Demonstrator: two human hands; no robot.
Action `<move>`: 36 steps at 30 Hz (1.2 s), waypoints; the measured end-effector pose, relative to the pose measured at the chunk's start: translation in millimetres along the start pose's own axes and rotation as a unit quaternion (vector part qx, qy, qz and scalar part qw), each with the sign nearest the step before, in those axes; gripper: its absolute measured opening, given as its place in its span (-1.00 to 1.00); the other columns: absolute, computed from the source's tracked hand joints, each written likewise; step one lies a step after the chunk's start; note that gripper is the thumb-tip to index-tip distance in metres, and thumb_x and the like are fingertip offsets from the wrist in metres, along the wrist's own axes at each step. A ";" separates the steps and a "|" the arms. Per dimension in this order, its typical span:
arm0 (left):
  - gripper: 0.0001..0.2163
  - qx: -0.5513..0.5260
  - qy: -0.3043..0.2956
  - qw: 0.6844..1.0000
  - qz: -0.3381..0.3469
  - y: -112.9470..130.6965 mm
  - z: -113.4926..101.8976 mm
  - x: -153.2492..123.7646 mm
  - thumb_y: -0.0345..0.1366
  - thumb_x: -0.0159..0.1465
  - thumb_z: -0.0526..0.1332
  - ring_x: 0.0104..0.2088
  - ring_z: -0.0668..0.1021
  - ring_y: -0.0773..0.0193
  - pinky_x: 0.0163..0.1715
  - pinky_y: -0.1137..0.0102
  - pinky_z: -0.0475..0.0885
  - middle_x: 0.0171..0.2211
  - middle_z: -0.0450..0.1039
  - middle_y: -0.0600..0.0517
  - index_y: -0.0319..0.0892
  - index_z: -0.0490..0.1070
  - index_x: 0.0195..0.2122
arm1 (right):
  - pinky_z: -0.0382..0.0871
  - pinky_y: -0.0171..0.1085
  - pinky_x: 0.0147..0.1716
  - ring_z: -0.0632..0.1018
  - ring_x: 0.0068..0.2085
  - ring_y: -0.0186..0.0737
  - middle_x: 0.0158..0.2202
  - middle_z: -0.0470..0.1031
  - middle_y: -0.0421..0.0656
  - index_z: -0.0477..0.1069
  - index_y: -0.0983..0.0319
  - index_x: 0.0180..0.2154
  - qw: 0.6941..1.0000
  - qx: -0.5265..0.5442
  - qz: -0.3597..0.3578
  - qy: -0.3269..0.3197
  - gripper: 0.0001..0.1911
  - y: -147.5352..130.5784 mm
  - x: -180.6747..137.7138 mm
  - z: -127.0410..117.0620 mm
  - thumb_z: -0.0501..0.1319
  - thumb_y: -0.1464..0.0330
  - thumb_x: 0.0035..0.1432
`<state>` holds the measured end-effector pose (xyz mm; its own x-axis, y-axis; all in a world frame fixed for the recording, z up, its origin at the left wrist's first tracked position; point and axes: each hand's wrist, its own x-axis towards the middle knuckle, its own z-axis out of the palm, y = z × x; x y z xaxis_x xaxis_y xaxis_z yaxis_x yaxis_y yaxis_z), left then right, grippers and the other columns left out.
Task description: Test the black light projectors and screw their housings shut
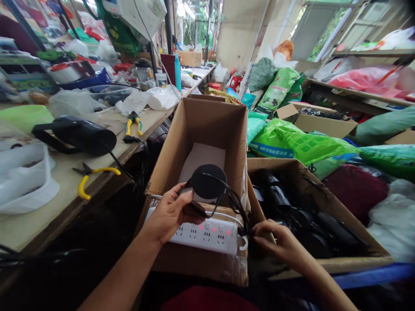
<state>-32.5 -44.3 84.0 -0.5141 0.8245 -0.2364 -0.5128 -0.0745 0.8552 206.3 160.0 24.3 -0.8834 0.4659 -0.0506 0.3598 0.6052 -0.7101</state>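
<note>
Left hand (171,212) grips the device (209,181) just above the box's (207,125) near edge; its round end faces the camera, long axis running away. Right hand (279,242), half-curled, touches the cord (234,199) beside the strip (207,236); grip unclear.

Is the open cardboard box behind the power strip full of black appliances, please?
No: the open cardboard box holds only a pale sheet, while the black appliances lie in the neighbouring box.
</note>
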 end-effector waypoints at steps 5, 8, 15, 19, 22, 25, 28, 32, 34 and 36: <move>-0.64 -0.008 0.008 1.000 0.012 6.6 1.3 -1.7 -0.16 0.05 0.36 -0.59 0.62 0.16 -0.63 0.44 0.51 -0.54 0.59 -0.05 -0.22 0.31 -0.24 | 0.45 -0.23 -0.27 0.50 -0.26 -0.16 -0.11 0.46 -0.05 0.28 0.21 0.12 0.999 0.031 -0.012 0.038 -0.32 3.7 -3.8 25.0 0.36 0.28 -0.08; -0.66 0.002 0.003 1.000 0.009 6.4 5.6 -4.8 -0.16 0.07 0.34 -0.58 0.63 0.13 -0.63 0.42 0.52 -0.53 0.59 -0.06 -0.22 0.31 -0.22 | 0.45 -0.24 -0.31 0.49 -0.24 -0.15 -0.11 0.39 -0.05 0.32 0.16 0.10 0.997 -0.001 -0.066 0.028 -0.29 -9.7 -0.8 47.6 0.40 0.36 -0.15; -0.58 0.035 0.029 0.998 0.046 16.1 2.8 -15.7 -0.20 0.10 0.32 -0.60 0.62 0.15 -0.62 0.38 0.54 -0.55 0.58 -0.02 -0.24 0.29 -0.06 | 0.47 -0.21 -0.28 0.56 -0.28 -0.14 -0.31 0.51 -0.05 0.49 0.24 -0.24 0.993 0.040 -0.055 0.100 -0.83 -16.6 4.5 65.9 0.19 0.32 0.16; -0.61 0.060 0.047 0.994 0.077 17.9 -4.3 -16.1 -0.20 0.13 0.29 -0.58 0.62 0.12 -0.61 0.35 0.54 -0.53 0.58 -0.02 -0.25 0.30 -0.06 | 0.50 -0.31 -0.46 0.58 -0.43 -0.21 -0.44 0.55 -0.13 0.44 0.27 -0.24 0.989 0.122 -0.032 0.080 -0.76 -25.6 6.4 71.1 0.24 0.23 0.13; -0.60 0.068 0.062 0.992 0.083 13.0 -9.5 -13.7 -0.21 0.13 0.28 -0.58 0.62 0.10 -0.62 0.34 0.54 -0.54 0.58 -0.02 -0.26 0.29 -0.04 | 0.48 -0.32 -0.54 0.57 -0.51 -0.24 -0.49 0.55 -0.14 0.43 0.28 -0.27 0.987 0.127 -0.031 0.093 -0.77 -29.3 7.9 86.4 0.23 0.24 0.14; -0.56 0.068 0.072 0.992 0.076 7.3 -14.4 -11.2 -0.23 0.12 0.29 -0.60 0.61 0.11 -0.63 0.34 0.53 -0.55 0.57 -0.02 -0.27 0.28 -0.01 | 0.50 -0.26 -0.45 0.59 -0.43 -0.18 -0.42 0.57 -0.10 0.43 0.27 -0.28 0.986 0.105 -0.048 0.121 -0.81 -27.4 8.8 99.5 0.25 0.27 0.13; -0.51 0.061 0.077 0.993 0.070 3.5 -19.3 -8.4 -0.23 0.10 0.31 -0.61 0.61 0.12 -0.62 0.34 0.53 -0.54 0.57 -0.03 -0.28 0.26 0.02 | 0.49 -0.19 -0.31 0.60 -0.31 -0.13 -0.34 0.58 -0.08 0.45 0.24 -0.28 0.984 0.082 -0.079 0.135 -0.86 -24.7 9.8 103.3 0.27 0.32 0.11; -0.51 0.055 0.071 0.993 0.072 0.4 -27.7 -3.5 -0.25 0.12 0.29 -0.60 0.61 0.13 -0.59 0.33 0.54 -0.54 0.58 -0.03 -0.26 0.22 0.04 | 0.47 -0.17 -0.28 0.57 -0.30 -0.13 -0.36 0.55 -0.10 0.46 0.20 -0.30 0.980 0.058 -0.124 0.147 -0.92 -23.1 10.1 104.3 0.28 0.37 0.09; -0.51 0.053 0.063 0.994 0.074 -0.9 -32.1 -0.5 -0.26 0.13 0.29 -0.56 0.62 0.13 -0.57 0.32 0.54 -0.53 0.59 -0.03 -0.26 0.21 0.06 | 0.45 -0.13 -0.23 0.55 -0.26 -0.12 -0.34 0.53 -0.10 0.46 0.19 -0.32 0.975 0.047 -0.149 0.156 -0.95 -22.7 8.9 107.4 0.27 0.40 0.09; -0.49 0.048 0.054 0.994 0.077 -1.3 -35.3 2.7 -0.27 0.12 0.30 -0.53 0.62 0.14 -0.54 0.34 0.54 -0.51 0.59 -0.03 -0.25 0.19 0.07 | 0.44 -0.11 -0.22 0.53 -0.24 -0.11 -0.31 0.51 -0.09 0.46 0.19 -0.31 0.970 0.036 -0.170 0.167 -0.94 -22.4 7.3 111.7 0.25 0.43 0.10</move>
<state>-57.5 -61.8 66.0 -0.6544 0.7426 -0.1425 -0.3573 -0.1376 0.9238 158.2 77.8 -38.6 -0.7960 0.4384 0.4173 0.0319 0.7189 -0.6944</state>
